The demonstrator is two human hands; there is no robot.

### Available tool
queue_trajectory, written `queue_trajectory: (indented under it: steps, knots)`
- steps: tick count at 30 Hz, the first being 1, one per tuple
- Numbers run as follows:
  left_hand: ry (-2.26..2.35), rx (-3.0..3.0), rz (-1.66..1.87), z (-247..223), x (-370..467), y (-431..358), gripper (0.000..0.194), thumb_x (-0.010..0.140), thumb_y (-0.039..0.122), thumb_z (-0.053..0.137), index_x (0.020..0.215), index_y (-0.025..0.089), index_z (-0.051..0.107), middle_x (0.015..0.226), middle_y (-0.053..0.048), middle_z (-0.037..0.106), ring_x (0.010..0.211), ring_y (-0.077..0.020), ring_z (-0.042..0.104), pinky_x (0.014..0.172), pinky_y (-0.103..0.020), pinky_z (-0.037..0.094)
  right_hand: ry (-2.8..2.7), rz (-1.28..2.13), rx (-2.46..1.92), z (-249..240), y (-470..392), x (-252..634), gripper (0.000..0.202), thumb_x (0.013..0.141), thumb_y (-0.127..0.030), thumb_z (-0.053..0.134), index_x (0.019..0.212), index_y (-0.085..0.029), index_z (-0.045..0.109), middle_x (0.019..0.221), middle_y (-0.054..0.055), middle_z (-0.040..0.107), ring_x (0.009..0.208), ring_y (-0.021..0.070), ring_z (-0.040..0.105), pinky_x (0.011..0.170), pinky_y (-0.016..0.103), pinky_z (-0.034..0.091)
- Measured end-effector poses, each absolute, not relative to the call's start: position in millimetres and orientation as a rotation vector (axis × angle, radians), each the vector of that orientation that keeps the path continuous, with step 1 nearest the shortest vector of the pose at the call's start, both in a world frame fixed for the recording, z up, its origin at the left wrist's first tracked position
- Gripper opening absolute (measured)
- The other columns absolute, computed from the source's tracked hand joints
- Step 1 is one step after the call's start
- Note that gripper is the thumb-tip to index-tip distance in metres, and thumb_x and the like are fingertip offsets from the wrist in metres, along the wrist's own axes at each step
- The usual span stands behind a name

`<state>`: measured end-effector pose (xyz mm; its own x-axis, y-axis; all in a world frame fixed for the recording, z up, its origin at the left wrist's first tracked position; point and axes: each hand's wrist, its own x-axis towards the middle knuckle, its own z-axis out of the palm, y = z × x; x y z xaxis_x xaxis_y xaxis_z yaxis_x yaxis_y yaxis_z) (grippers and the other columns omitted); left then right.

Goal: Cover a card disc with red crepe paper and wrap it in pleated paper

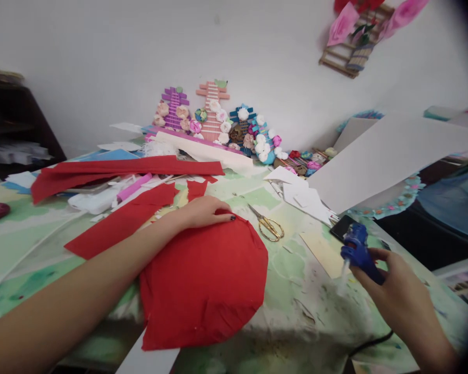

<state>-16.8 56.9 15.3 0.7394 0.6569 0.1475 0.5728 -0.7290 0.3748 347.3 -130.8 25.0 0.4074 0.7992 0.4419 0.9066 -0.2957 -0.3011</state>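
The left hand (206,212) rests on the far edge of one red panel (210,275) at the near side of the table (315,291); whether its fingers pinch that edge cannot be told. The right hand (398,291) grips one blue glue gun (358,243), well apart from the panel. One pair of scissors (262,219) lies between the hands.

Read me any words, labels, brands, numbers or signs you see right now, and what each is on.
No readable text anywhere in view.
Glue gun in the right hand: too blurred to make out any marking.
Red-covered piece under the left hand: no lettering seen.
Scissors: too small to tell.
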Motion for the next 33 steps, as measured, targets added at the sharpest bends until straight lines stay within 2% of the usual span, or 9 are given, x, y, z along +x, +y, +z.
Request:
queue_trajectory:
  steps: [2, 5, 7, 10, 14, 19, 24, 28, 33]
  knots:
    - [1.042, 2.632, 0.435, 14, -15, 59, 0.034, 0.09, 0.041, 0.044, 0.091, 0.022, 0.072, 0.089, -0.005, 0.073, 0.078, -0.0183, 0.064, 0.069, -0.025, 0.042, -1.313, -0.166, -2.132, 37, -135, 330, 0.043, 0.063, -0.053, 0.061, 0.092, -0.021, 0.059, 0.074, 0.01, 0.065, 0.06, 0.0272, 0.06, 0.054, 0.038, 0.045]
    - [1.189, 2.637, 0.505, 12, -13, 59, 0.036, 0.089, 0.041, 0.044, 0.078, 0.021, 0.071, 0.076, -0.005, 0.071, 0.066, -0.0185, 0.061, 0.061, -0.026, 0.037, -1.279, 0.225, -1.944, 45, -136, 295, 0.04, 0.066, -0.056, 0.062, 0.087, -0.022, 0.062, 0.05, 0.001, 0.053, 0.045, 0.0203, 0.05, 0.042, 0.032, 0.038]
    - [1.261, 2.622, 0.523, 12, -13, 58, 0.036, 0.088, 0.042, 0.044, 0.076, 0.021, 0.071, 0.075, -0.006, 0.071, 0.066, -0.0201, 0.061, 0.059, -0.027, 0.036, -1.324, 0.499, -1.752, 46, -132, 270, 0.037, 0.07, -0.056, 0.062, 0.08, -0.021, 0.062, 0.045, -0.002, 0.047, 0.041, 0.0167, 0.045, 0.039, 0.029, 0.034]
    - [1.379, 2.597, 0.499, 16, -14, 56, 0.036, 0.088, 0.042, 0.044, 0.078, 0.021, 0.072, 0.08, -0.008, 0.072, 0.071, -0.0219, 0.062, 0.06, -0.028, 0.037, -1.403, 0.748, -1.561, 48, -120, 236, 0.034, 0.076, -0.052, 0.059, 0.066, -0.02, 0.059, 0.043, -0.001, 0.049, 0.039, 0.013, 0.044, 0.039, 0.027, 0.035]
    - [1.575, 2.564, 0.469, 18, -16, 53, 0.039, 0.089, 0.044, 0.043, 0.077, 0.02, 0.071, 0.077, -0.009, 0.071, 0.069, -0.0223, 0.062, 0.056, -0.027, 0.035, -1.483, 0.825, -1.514, 55, -99, 209, 0.038, 0.079, -0.046, 0.057, 0.053, -0.019, 0.053, 0.046, 0.003, 0.056, 0.04, 0.0114, 0.049, 0.039, 0.024, 0.036]
    - [1.688, 2.587, 0.51, 16, -16, 53, 0.044, 0.091, 0.044, 0.039, 0.074, 0.017, 0.069, 0.074, -0.01, 0.07, 0.064, -0.0213, 0.061, 0.054, -0.027, 0.037, -1.387, 0.887, -1.5, 55, -79, 199, 0.026, 0.074, -0.042, 0.063, 0.068, -0.017, 0.06, 0.063, 0.007, 0.067, 0.059, 0.0191, 0.067, 0.044, 0.023, 0.044]
    - [1.778, 2.538, 0.356, 19, -11, 40, 0.044, 0.091, 0.036, 0.034, 0.08, 0.012, 0.07, 0.077, -0.016, 0.07, 0.067, -0.0244, 0.064, 0.061, -0.031, 0.045, -1.314, 0.923, -1.488, 43, -75, 198, 0.028, 0.072, -0.041, 0.067, 0.083, -0.016, 0.061, 0.074, 0.007, 0.07, 0.072, 0.0231, 0.071, 0.06, 0.029, 0.055]
    - [1.681, 2.509, 0.135, 22, -9, 30, 0.042, 0.088, 0.037, 0.038, 0.082, 0.012, 0.071, 0.084, -0.017, 0.07, 0.073, -0.027, 0.066, 0.063, -0.032, 0.046, -1.28, 0.939, -1.474, 33, -75, 196, 0.03, 0.069, -0.041, 0.068, 0.083, -0.016, 0.061, 0.075, 0.007, 0.071, 0.073, 0.024, 0.07, 0.07, 0.035, 0.056]
    - [1.264, 2.644, 0.48, 16, -5, 36, 0.026, 0.085, 0.031, 0.05, 0.094, 0.017, 0.07, 0.092, -0.009, 0.071, 0.084, -0.0216, 0.064, 0.071, -0.028, 0.045, -1.258, 0.955, -1.493, 23, -76, 189, 0.028, 0.068, -0.043, 0.068, 0.075, -0.016, 0.06, 0.069, 0.007, 0.069, 0.066, 0.0228, 0.067, 0.065, 0.034, 0.054]
